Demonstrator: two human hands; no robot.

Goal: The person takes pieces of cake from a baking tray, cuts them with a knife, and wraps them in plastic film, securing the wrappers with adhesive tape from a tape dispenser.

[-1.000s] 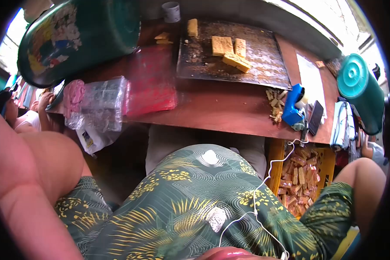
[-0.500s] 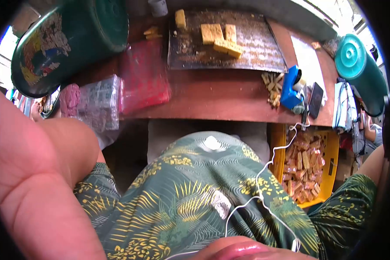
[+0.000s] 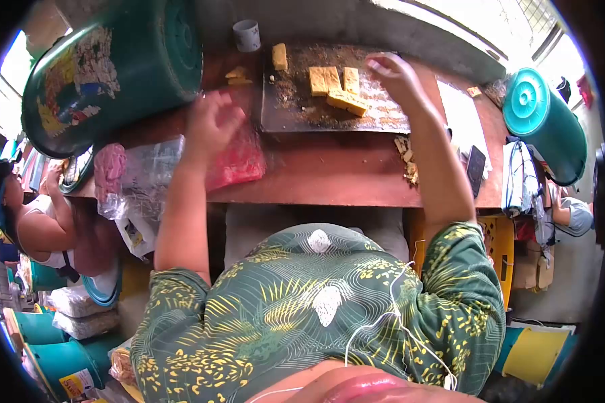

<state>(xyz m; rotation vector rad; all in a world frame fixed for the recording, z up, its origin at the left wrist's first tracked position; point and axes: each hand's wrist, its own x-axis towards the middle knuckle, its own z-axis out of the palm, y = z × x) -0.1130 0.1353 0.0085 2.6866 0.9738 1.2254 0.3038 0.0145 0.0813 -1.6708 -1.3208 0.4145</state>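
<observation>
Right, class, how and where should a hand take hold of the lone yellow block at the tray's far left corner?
Probably best pinched by its two long sides, near the middle, from above. The yellow block is longer than wide, sits apart from the other blocks on the tray, and both long sides look free.

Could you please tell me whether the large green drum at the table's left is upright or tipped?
Tipped: the drum lies on its side, its round end facing sideways toward the baking tray.

Single head-worn view, looking forward and down
</observation>
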